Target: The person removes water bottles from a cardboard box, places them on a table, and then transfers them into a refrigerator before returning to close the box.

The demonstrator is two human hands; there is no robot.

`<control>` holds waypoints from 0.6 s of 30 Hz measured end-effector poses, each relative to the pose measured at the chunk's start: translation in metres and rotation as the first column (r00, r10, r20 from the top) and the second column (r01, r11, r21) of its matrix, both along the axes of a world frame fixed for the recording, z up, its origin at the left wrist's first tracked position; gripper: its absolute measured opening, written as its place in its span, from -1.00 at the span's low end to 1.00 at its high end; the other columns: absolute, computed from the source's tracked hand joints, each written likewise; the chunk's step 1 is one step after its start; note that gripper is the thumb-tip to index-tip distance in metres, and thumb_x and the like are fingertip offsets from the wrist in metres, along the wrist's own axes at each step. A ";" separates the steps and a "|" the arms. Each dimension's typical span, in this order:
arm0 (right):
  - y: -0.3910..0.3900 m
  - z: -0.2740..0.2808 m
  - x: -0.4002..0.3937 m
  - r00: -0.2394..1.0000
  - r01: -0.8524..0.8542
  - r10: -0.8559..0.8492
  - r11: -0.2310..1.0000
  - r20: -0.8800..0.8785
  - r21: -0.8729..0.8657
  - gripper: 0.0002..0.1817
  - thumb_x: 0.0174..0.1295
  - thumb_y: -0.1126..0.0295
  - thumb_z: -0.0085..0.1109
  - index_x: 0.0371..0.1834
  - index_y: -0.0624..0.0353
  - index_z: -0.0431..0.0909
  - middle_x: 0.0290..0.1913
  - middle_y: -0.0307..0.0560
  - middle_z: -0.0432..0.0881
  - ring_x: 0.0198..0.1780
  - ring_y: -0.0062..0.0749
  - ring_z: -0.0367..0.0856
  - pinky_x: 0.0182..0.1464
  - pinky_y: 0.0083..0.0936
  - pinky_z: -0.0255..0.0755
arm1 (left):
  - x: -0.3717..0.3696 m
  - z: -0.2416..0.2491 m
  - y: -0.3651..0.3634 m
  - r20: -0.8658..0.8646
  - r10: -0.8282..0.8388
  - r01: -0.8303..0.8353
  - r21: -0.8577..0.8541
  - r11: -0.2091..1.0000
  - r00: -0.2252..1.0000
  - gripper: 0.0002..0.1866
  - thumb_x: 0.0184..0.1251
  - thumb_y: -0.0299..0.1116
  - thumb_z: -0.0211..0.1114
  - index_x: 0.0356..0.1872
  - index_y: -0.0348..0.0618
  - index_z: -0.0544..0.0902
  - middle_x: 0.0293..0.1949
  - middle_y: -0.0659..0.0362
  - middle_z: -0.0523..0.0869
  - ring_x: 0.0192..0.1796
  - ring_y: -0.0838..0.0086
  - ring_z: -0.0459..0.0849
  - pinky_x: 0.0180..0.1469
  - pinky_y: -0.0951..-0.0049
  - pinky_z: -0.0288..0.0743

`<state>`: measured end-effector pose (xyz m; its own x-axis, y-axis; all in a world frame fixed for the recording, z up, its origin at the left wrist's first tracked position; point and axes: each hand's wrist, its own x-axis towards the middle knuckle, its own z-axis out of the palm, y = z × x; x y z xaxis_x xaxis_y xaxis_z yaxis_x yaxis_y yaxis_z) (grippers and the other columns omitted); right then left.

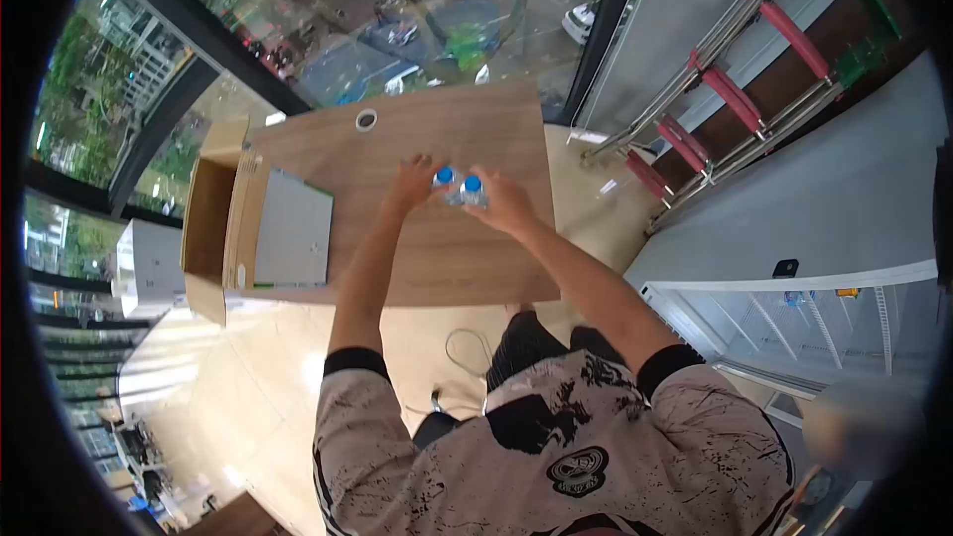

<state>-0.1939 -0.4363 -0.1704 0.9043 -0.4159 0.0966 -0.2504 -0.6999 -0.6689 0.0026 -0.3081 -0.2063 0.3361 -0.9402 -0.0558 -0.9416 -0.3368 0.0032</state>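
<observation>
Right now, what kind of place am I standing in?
Probably an upper-floor shop or stockroom. The glass wall looks down on a street with cars, an empty white shelving unit stands at right, and an open cardboard box sits beside the wooden table.

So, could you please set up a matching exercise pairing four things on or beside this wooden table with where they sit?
Things:
1. roll of tape
2. two blue-capped bottles
3. cardboard box
4. grey board

Places:
A. between the left hand and the right hand
B. lying flat on the table's left part
C. near the table's far edge, by the window
D. against the table's left end, open

Pairs: 1-C, 2-A, 3-D, 4-B
</observation>
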 end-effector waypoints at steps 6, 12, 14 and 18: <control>0.013 -0.043 0.012 0.995 0.092 -0.091 0.996 0.036 -0.013 -0.63 0.12 0.19 0.26 -0.08 0.13 0.45 -0.21 0.12 0.61 -0.22 0.11 0.60 -0.19 -0.06 0.47 | 0.017 -0.040 0.009 0.161 -0.176 0.227 -0.396 0.890 0.971 -0.47 0.11 0.13 0.26 -0.01 0.00 0.58 -0.23 0.14 0.68 -0.09 0.26 0.62 -0.33 0.28 0.50; -0.010 -0.018 -0.163 0.971 0.188 -0.212 0.963 0.111 0.194 -0.63 0.23 0.17 0.18 -0.07 0.17 0.38 -0.23 0.18 0.58 -0.24 0.05 0.60 -0.26 -0.16 0.45 | -0.033 0.017 -0.011 0.091 -0.423 0.426 -0.366 0.828 0.901 -0.63 0.01 -0.04 0.41 -0.38 -0.13 0.59 -0.54 0.18 0.59 -0.35 0.32 0.63 -0.49 0.30 0.49; -0.019 -0.002 -0.240 0.943 0.330 -0.319 0.877 -0.088 0.350 -0.65 0.24 0.17 0.17 -0.10 0.18 0.37 -0.28 0.19 0.57 -0.25 0.09 0.58 -0.26 -0.18 0.43 | -0.070 0.039 -0.030 0.083 -0.607 0.580 -0.419 0.699 0.791 -0.65 -0.02 -0.08 0.44 -0.41 -0.12 0.57 -0.60 0.18 0.57 -0.44 0.32 0.61 -0.55 0.31 0.47; -0.028 -0.015 -0.381 0.753 0.656 -0.657 0.746 -0.035 0.119 -0.66 0.22 0.20 0.19 -0.11 0.18 0.36 -0.34 0.17 0.58 -0.27 0.13 0.58 -0.25 -0.14 0.43 | -0.171 0.104 -0.081 0.094 -0.804 0.728 -0.494 0.475 0.587 -0.65 -0.10 -0.13 0.50 -0.48 -0.12 0.54 -0.69 0.23 0.49 -0.60 0.38 0.54 -0.66 0.34 0.39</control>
